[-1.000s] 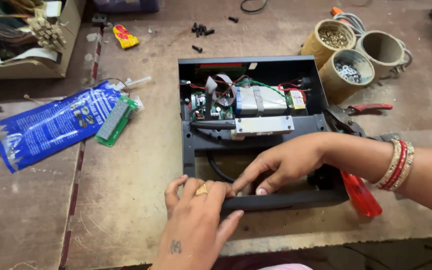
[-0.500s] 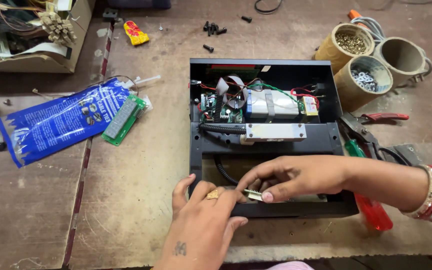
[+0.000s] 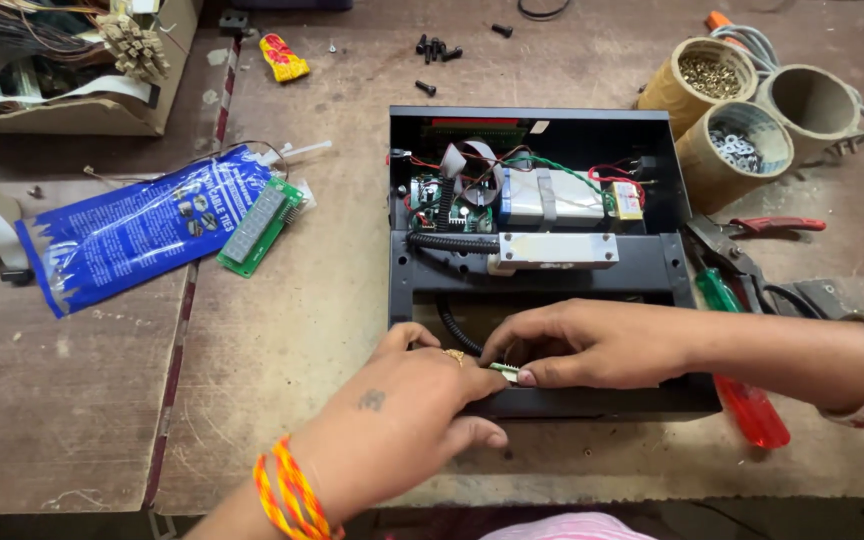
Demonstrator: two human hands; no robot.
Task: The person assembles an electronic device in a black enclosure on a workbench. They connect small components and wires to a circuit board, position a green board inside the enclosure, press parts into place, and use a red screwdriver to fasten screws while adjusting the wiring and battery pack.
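small part (image 3: 505,370) hidden between hands

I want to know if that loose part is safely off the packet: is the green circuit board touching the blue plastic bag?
Touching. The head view shows the green circuit board lying with its left edge overlapping the blue plastic bag, no gap between them.

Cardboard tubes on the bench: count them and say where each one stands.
3, clustered at the far right beside the open black case: one tube of brass bits, an empty tube right of it, and a tube of silvery washers in front. Others may lie beyond the frame.
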